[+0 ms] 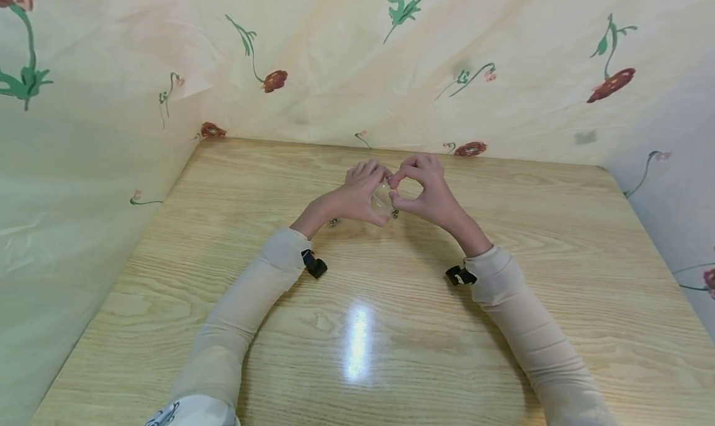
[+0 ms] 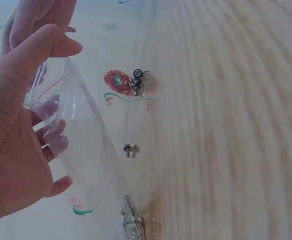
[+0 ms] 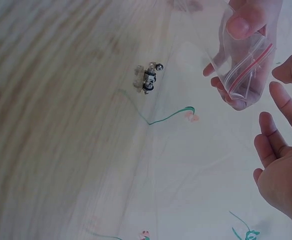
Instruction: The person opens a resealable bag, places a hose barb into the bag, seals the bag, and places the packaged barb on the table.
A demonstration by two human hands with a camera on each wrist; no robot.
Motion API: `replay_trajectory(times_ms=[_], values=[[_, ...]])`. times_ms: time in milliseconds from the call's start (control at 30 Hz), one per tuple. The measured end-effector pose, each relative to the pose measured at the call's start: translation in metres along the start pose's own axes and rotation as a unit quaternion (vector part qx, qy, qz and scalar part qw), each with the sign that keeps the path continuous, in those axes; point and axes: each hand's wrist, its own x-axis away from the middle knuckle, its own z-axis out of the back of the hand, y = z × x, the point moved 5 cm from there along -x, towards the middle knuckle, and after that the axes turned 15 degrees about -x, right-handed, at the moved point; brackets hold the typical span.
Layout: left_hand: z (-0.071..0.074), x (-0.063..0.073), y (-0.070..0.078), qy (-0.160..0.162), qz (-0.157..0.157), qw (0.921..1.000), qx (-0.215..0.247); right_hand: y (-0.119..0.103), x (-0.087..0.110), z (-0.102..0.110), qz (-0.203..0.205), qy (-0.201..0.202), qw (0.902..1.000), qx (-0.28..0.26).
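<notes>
My left hand (image 1: 357, 193) grips a clear plastic zip bag (image 2: 83, 130), its thumb at the near side and its fingers behind the film. A red line (image 3: 258, 62) runs along the bag's mouth. Close to that mouth, my right hand (image 3: 285, 165) has its fingers spread and slightly bent, apart from the bag and holding nothing. Small metal screws with dark rings (image 3: 149, 78) stand on the table by the bag. Another small screw (image 2: 128, 150) lies nearby. More metal pieces (image 2: 131, 220) show at the bag's lower end; whether inside it or behind it, I cannot tell.
The wood-grain table (image 1: 346, 326) has a bright light reflection in front of the hands. A pale sheet printed with flowers (image 1: 335, 53) rises at its back and sides. Each wrist wears a black camera strap (image 1: 314, 264).
</notes>
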Motion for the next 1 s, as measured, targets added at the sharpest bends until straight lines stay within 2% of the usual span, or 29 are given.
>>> replay_trajectory(times_ms=[500,800,1000], values=[[0.0,0.0,-0.001,0.002,0.003,1.0,-0.003,0.0,0.0,0.002,-0.008,-0.005,1.0,0.001],[0.0,-0.003,0.002,0.01,-0.005,0.9999,0.011,0.001,0.004,0.013,-0.019,-0.001,0.9997,0.012],[0.0,0.002,-0.001,0.001,0.001,0.9997,0.026,0.003,0.003,0.014,-0.009,-0.002,0.9998,0.015]])
